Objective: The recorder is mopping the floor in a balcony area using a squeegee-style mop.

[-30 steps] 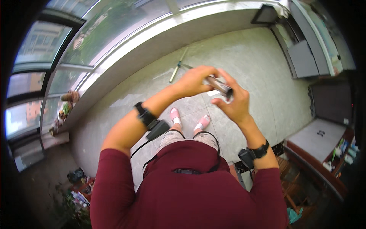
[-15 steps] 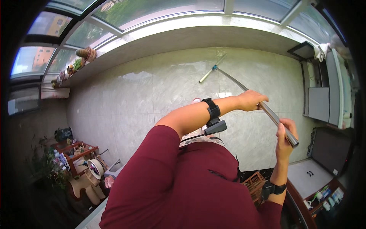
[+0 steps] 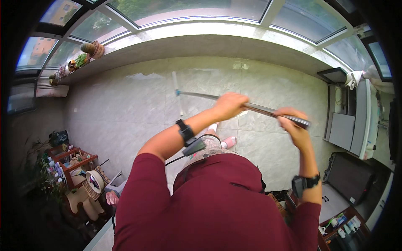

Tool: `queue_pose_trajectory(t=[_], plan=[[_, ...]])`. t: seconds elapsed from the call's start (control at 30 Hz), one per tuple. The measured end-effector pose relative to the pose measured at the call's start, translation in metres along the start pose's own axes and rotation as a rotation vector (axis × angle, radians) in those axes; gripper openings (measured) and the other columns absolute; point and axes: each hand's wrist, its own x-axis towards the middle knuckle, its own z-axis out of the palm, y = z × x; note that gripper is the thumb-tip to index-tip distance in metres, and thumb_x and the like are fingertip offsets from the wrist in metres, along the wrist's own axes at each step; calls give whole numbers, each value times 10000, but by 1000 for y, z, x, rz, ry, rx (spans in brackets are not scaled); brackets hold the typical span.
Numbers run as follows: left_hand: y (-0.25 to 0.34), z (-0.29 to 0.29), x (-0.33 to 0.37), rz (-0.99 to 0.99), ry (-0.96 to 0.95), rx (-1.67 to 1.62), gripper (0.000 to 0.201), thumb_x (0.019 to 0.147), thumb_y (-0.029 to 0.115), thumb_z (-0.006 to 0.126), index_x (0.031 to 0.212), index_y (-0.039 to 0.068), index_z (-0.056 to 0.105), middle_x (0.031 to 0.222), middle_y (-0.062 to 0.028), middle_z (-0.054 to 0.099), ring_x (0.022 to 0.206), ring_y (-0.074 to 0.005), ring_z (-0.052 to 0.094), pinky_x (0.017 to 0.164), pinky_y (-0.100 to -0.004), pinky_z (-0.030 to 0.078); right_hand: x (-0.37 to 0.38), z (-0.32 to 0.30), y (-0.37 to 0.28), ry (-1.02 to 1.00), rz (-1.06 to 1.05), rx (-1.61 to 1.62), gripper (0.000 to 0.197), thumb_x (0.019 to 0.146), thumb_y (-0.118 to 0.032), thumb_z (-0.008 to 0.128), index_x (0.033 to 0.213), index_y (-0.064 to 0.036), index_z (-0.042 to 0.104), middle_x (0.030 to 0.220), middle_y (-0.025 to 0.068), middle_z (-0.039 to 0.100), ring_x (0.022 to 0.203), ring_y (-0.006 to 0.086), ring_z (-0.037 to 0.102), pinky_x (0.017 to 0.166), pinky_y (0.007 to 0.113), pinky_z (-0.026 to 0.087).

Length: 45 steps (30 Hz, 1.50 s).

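Note:
A floor squeegee (image 3: 263, 109) with a long silvery metal handle slants across the floor in front of me. Its narrow pale head (image 3: 181, 106), blurred by motion, lies on the tiles to the left and joins the handle at a blue piece. My left hand (image 3: 231, 105) is wrapped round the middle of the handle. Near the handle's dark end, my right hand (image 3: 294, 121) grips it, fingers over the top. Both wrists wear black straps with small devices.
Grey floor tiles (image 3: 125, 100) show a wet-looking patch (image 3: 146, 76). Potted plants (image 3: 93, 49) line the window ledge at left. A cluttered wooden rack (image 3: 73, 161) stands lower left. White and grey cabinets (image 3: 341, 129) border the right side. My pink slippers (image 3: 229, 142) are below the handle.
The squeegee's head has swept left across the tiles, and its handle now lies flatter. Both hands have shifted left with it, still gripping. My feet have come into view.

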Motion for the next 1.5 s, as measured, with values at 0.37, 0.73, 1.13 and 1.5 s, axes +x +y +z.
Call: queue_pose_trajectory(t=[0.37, 0.73, 1.13, 1.5], plan=[[-254, -25, -113, -798, -48, 236, 379, 782, 261, 715, 1096, 100, 576, 1086, -157, 585, 1044, -363, 552, 852, -450, 473, 135, 129, 26, -303, -42, 87, 209, 858, -120, 649, 1047, -33, 669, 987, 79, 673, 936, 155, 609, 845, 302, 477], [-142, 89, 94, -306, -270, 1, 233, 835, 205, 621, 989, 46, 548, 1048, -196, 599, 1012, -392, 563, 822, -488, 486, 35, -7, -9, 502, 267, 120, 154, 867, -86, 618, 962, 24, 667, 682, 38, 573, 575, 85, 513, 503, 216, 414], [12, 161, 186, 188, -414, -269, 256, 828, 277, 669, 980, 109, 549, 1053, -101, 613, 1039, -315, 563, 846, -453, 463, -49, -3, -70, 770, 344, -430, 134, 832, -53, 597, 923, 10, 672, 715, 30, 588, 603, 81, 523, 553, 212, 402], [-11, 149, 115, 243, -428, 1, 227, 822, 286, 633, 892, 87, 550, 874, -144, 623, 905, -340, 594, 773, -445, 464, -127, -35, -12, 852, 463, 133, 192, 876, -121, 624, 1003, 19, 660, 691, 15, 569, 593, 64, 511, 534, 192, 405]])
